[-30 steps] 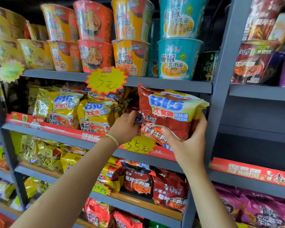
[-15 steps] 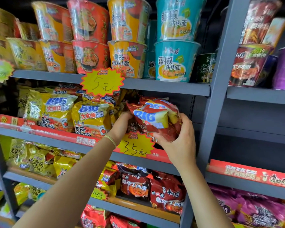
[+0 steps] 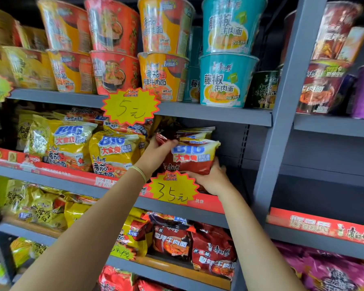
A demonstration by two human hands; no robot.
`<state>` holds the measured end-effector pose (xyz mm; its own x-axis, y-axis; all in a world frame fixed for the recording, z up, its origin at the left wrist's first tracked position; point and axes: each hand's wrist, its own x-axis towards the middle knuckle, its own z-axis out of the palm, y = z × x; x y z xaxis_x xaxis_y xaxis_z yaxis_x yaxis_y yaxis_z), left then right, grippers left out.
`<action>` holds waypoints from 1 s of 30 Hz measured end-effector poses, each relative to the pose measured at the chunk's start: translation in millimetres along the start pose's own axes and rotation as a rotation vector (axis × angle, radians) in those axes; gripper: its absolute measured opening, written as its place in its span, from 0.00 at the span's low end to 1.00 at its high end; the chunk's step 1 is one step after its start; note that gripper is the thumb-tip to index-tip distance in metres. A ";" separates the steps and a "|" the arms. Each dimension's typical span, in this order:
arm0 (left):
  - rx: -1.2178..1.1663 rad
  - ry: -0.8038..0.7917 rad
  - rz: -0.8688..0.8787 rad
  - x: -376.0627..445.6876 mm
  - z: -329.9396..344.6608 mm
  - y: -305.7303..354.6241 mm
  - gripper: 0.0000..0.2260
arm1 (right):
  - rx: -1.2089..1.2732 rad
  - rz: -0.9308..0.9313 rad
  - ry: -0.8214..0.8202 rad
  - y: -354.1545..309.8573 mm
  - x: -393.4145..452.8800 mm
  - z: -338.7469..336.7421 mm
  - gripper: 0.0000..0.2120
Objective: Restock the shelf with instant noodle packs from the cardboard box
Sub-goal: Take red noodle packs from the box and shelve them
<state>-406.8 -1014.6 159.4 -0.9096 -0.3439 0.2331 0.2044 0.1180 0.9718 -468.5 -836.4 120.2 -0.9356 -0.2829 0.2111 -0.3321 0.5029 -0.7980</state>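
The red noodle pack point(image 3: 190, 158) reads "BIG"; yellow starburst tags point(image 3: 130, 108) read "5元" and "3.5元".

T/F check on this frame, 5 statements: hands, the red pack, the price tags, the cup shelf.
1. Both hands are on the red noodle pack. True: the left hand grips its upper left edge, the right hand holds it from below.
2. The red pack is going onto the top shelf among the cups. False: it is on the middle shelf, right of the yellow packs.
3. The yellow tag above the hands reads 5. True.
4. The teal cups stand alone, unstacked. False: one sits on another.
5. The left wrist is bare. False: it wears a thin band.
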 end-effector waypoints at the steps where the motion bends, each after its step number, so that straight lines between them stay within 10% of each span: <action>1: 0.134 0.026 0.074 -2.8 -2.0 -2.4 0.32 | -0.104 0.029 -0.007 -1.3 1.7 0.6 0.53; 4: 0.500 0.165 0.406 -20.5 -3.4 -8.4 0.43 | -0.149 -0.040 -0.005 -7.1 6.8 8.0 0.55; 11: 1.323 0.398 0.746 -25.7 -1.3 -25.2 0.29 | 0.006 -0.046 -0.187 -17.8 11.5 0.4 0.30; 14: 1.378 0.457 0.700 -24.6 3.7 -11.4 0.27 | -0.002 0.023 -0.160 -11.7 12.7 -5.4 0.39; 23: 1.167 0.254 0.558 -1.4 5.7 -13.0 0.08 | -0.056 0.005 0.028 -16.1 11.9 6.3 0.22; 30: 1.242 0.259 0.617 -19.0 0.5 -15.4 0.22 | -0.069 -0.223 0.272 -11.1 -6.5 7.0 0.16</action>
<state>-392.8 -1009.4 140.0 -0.6731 -0.0789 0.7354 -0.0312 0.9964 0.0783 -458.0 -845.9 123.7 -0.8338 -0.1690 0.5255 -0.5303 0.5098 -0.6774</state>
